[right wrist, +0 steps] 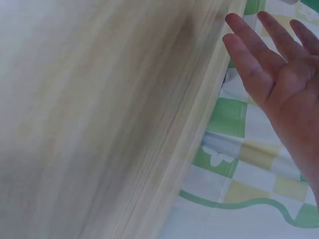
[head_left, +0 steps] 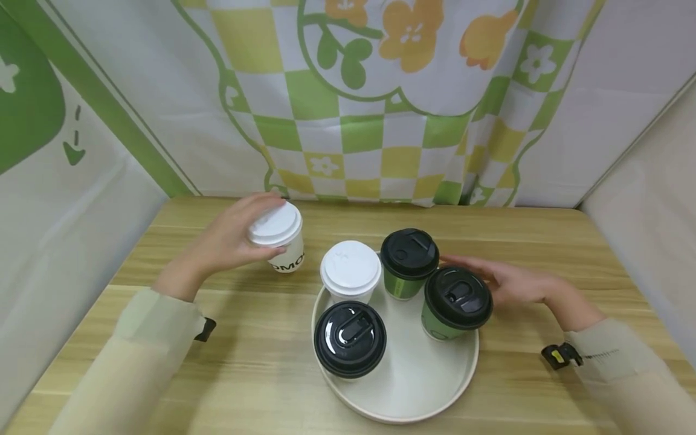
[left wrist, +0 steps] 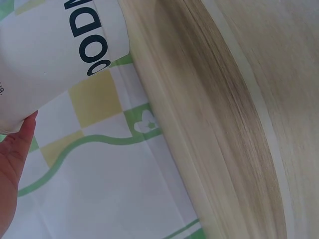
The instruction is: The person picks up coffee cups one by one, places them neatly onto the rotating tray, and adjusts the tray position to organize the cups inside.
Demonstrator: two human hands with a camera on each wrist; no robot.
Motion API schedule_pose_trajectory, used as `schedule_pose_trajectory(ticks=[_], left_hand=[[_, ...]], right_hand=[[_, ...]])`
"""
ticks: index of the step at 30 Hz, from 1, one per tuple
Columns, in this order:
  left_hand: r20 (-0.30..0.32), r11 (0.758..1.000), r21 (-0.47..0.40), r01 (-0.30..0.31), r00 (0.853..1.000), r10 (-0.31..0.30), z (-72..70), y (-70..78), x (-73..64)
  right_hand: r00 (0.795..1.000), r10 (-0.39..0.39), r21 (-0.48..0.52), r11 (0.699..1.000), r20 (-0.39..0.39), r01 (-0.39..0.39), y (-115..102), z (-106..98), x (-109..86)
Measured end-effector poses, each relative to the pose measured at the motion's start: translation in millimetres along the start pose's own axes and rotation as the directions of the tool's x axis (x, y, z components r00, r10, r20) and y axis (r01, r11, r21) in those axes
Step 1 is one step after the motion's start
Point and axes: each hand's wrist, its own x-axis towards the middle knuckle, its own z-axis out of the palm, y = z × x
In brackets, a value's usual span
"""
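Note:
My left hand grips a white paper cup with a white lid at the left of the tray, thumb on the near side and fingers over the far side. In the left wrist view dark lettering runs along the white cup, with a fingertip at its edge. My right hand is beside a green cup with a black lid at the tray's right edge, its fingertips partly hidden behind that cup. The right wrist view shows the right hand with fingers spread and nothing in the palm.
A round cream tray bears several lidded cups: a white-lidded cup, another black-lidded green cup and a black-lidded cup at the front left. Behind the wooden table hangs a checkered curtain.

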Motion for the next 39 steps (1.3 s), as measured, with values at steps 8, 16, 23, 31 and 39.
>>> schedule_pose_trajectory(ticks=[8, 16, 23, 31, 39], left_hand=[[-0.001, 1.000, 0.000, 0.006, 1.000, -0.006, -2.3, -1.2, -2.5], [-0.007, 1.000, 0.005, -0.002, 1.000, 0.002, -4.2, -0.8, -1.9], [-0.018, 1.000, -0.006, -0.001, 1.000, 0.000, -7.0, -0.2, -3.3], [-0.017, 1.000, -0.014, 0.007, 1.000, -0.007, -7.6, -1.1, -4.9], [-0.045, 0.999, -0.036, -0.007, 0.999, 0.005, -12.3, 1.9, -5.8]], right_hand=[[0.999, 0.039, -0.027, 0.999, 0.005, -0.039, -4, 3, 4.7], [1.000, 0.000, -0.055, 0.998, 0.005, 0.000, -7, 7, 5.5], [0.999, 0.003, -0.101, 0.995, -0.043, -0.008, -10, 14, -0.2], [0.994, -0.006, -0.160, 0.987, -0.110, -0.011, -15, 25, -7.9], [0.983, 0.016, -0.206, 0.977, -0.182, -0.054, -21, 37, -16.0]])
